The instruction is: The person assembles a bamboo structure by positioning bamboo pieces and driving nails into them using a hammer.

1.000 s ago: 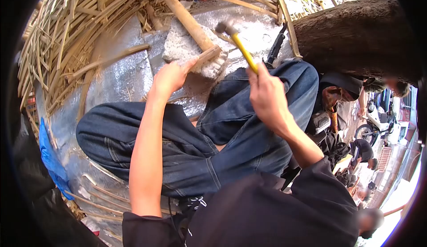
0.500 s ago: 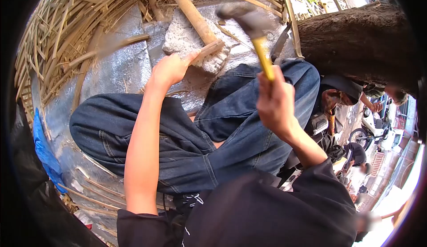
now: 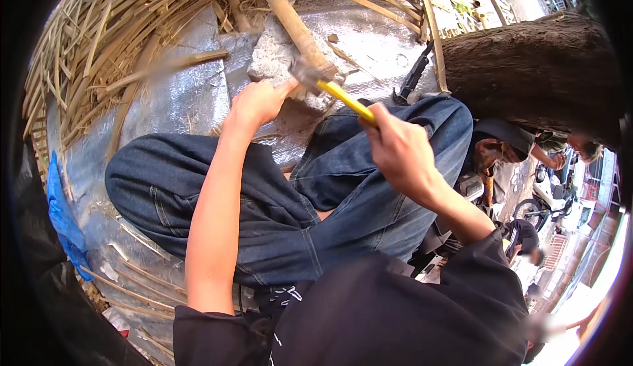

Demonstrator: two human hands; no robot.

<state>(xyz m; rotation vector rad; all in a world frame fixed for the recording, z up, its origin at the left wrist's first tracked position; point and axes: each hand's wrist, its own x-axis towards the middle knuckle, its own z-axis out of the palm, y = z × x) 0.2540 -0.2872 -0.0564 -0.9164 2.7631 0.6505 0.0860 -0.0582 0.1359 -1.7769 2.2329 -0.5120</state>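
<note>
My right hand (image 3: 403,152) is wrapped round the yellow handle of a hammer (image 3: 348,101). The hammer's head is down at the near end of a bamboo pole (image 3: 290,20), which rests on a rough grey concrete block (image 3: 269,56). My left hand (image 3: 259,102) is closed beside the block, its index finger stretched towards the hammer head. Its fingers hold a short brown piece of wood or bamboo (image 3: 327,70), mostly hidden behind the hammer head. Both hands are above my crossed legs in blue jeans.
Bamboo strips (image 3: 92,43) are piled and woven at the upper left. A black-handled tool (image 3: 415,74) lies on the silvery sheet (image 3: 379,33) near a thick tree trunk (image 3: 521,62). A blue plastic sheet (image 3: 64,217) lies at left. People and a motorbike (image 3: 541,211) are at right.
The hammer has swung down and left from a raised position to the end of the pole. My left hand has stayed nearly in place. The black-handled tool shows more fully.
</note>
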